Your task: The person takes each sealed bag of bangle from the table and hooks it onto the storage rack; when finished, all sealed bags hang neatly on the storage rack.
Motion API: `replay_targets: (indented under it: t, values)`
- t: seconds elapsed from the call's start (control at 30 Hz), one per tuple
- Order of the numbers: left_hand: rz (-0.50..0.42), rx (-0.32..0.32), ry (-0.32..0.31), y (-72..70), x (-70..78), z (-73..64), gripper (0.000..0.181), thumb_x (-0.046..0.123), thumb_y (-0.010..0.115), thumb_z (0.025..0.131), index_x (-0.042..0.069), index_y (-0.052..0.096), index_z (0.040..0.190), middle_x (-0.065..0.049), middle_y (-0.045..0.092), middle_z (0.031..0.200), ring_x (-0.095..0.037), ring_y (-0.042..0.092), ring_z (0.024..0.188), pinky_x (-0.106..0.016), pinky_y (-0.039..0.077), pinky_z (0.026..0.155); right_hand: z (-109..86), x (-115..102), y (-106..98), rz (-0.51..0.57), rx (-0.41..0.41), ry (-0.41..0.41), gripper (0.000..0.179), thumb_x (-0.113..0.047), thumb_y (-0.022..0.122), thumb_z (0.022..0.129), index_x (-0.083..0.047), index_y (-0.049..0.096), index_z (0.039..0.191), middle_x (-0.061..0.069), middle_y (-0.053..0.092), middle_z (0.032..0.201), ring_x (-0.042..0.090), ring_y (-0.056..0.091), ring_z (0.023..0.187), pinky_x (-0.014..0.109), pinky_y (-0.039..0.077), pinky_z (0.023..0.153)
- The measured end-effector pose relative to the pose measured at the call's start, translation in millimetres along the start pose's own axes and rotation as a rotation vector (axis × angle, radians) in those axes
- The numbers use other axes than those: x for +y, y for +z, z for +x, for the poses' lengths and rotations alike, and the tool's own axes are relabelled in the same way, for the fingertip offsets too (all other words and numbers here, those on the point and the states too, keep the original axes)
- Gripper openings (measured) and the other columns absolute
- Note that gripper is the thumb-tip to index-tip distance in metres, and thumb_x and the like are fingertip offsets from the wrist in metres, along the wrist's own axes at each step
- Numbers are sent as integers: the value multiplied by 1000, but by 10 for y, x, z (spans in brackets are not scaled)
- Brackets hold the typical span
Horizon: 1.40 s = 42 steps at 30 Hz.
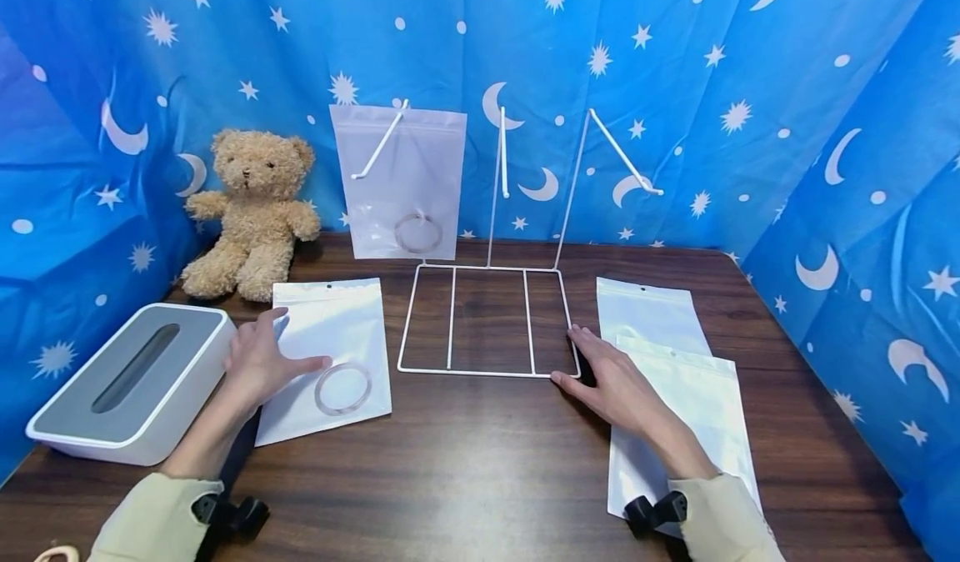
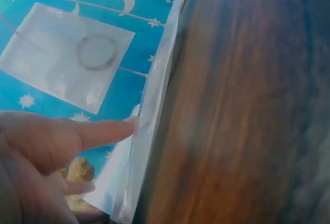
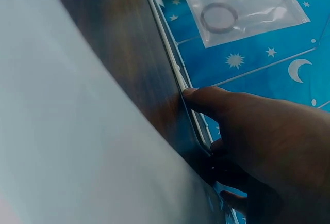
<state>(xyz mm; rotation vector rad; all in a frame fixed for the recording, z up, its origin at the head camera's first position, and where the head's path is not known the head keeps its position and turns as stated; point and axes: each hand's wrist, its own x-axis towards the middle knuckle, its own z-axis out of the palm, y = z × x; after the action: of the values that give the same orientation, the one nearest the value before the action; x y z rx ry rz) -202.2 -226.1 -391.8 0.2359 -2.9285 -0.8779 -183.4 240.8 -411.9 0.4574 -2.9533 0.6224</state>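
My left hand point(image 1: 258, 362) lies over the left white zip pouch point(image 1: 330, 320), thumb and fingers spread. Its thumb tip is at the upper edge of the clear ring-shaped bangle point(image 1: 342, 388) seen in that pouch. In the left wrist view, the thumb point(image 2: 108, 131) reaches the pouch's surface. A white wire display rack point(image 1: 487, 373) stands mid-table, and my right hand point(image 1: 611, 378) touches its base at the front right corner with fairly straight fingers. From the rack's left hook hangs another pouch point(image 1: 397, 170) with a similar bangle point(image 1: 418, 233) inside.
Two more white pouches point(image 1: 675, 387) overlap under and beside my right forearm. A white tissue box with a grey lid point(image 1: 75, 378) stands at the left, with a teddy bear point(image 1: 258, 220) behind it. Blue star-patterned cloth point(image 1: 675, 12) encloses the wooden table point(image 1: 480, 470).
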Motion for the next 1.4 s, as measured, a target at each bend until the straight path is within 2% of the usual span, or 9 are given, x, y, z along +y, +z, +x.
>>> replay_targets:
  t: [0.17, 0.3, 0.43, 0.5, 0.6, 0.73, 1.0, 1.2, 1.4]
  values:
    - [-207, 132, 99, 19, -63, -23, 81, 6, 87, 70, 4, 45, 140, -33, 30, 129, -43, 43, 109, -47, 39, 85, 1, -1, -1, 6, -4, -1, 82, -50, 63, 92, -1, 33, 151, 20, 33, 153, 39, 32, 139, 56, 29, 108]
    - [-285, 135, 151, 3, -102, -41, 74, -5, 82, 72, 5, 49, 138, -32, 38, 126, -31, 55, 88, -27, 46, 64, -5, 5, -5, 2, -2, -8, 83, -53, 60, 93, 0, 34, 151, 20, 33, 153, 39, 31, 140, 56, 29, 108]
    - [-233, 51, 211, -5, -92, -35, 59, 13, 78, 84, -1, 51, 135, -32, 53, 123, -36, 58, 94, -37, 47, 73, -9, 16, -9, -3, -1, -13, 83, -55, 59, 93, 0, 34, 151, 20, 32, 154, 39, 31, 140, 56, 28, 108]
    - [-146, 10, 209, 14, -39, -21, 67, 31, 75, 88, -3, 46, 138, -32, 53, 126, -43, 51, 108, -49, 44, 82, -11, 23, -10, -1, 0, -15, 83, -55, 59, 93, 0, 33, 151, 20, 32, 154, 39, 31, 140, 56, 28, 108]
    - [-6, -29, 191, 67, 70, -5, 90, 51, 75, 82, -3, 38, 144, -35, 45, 130, -51, 38, 119, -61, 35, 88, -14, 29, -10, 1, 1, -13, 84, -56, 58, 93, 0, 33, 151, 20, 32, 154, 39, 31, 140, 56, 28, 108]
    - [84, -62, 164, 132, 162, 5, 106, 56, 81, 72, -1, 33, 147, -37, 38, 130, -54, 29, 120, -65, 30, 90, -20, 33, -4, -1, -1, -9, 86, -59, 57, 92, 0, 33, 151, 20, 32, 154, 39, 31, 140, 57, 29, 108]
    - [-54, -66, 143, 149, 179, 23, 103, 29, 92, 67, 9, 33, 150, -36, 31, 131, -52, 30, 119, -66, 27, 91, -12, 29, 5, -10, 6, -10, 83, -53, 61, 93, 1, 35, 150, 21, 33, 153, 40, 32, 139, 56, 29, 108]
    - [-172, -10, 162, 144, 181, -16, 94, 10, 90, 68, 13, 39, 147, -34, 22, 133, -52, 37, 117, -64, 35, 93, -13, 29, 12, -5, -3, -2, 84, -55, 60, 92, 0, 33, 151, 21, 33, 154, 40, 32, 139, 57, 29, 108]
    - [-277, 29, 139, 52, 99, -65, 60, 3, 79, 77, 7, 57, 133, -29, 42, 140, -47, 36, 131, -59, 26, 105, -6, 35, 18, -9, 4, -8, 85, -57, 59, 92, -1, 34, 151, 20, 33, 154, 39, 32, 139, 56, 30, 107]
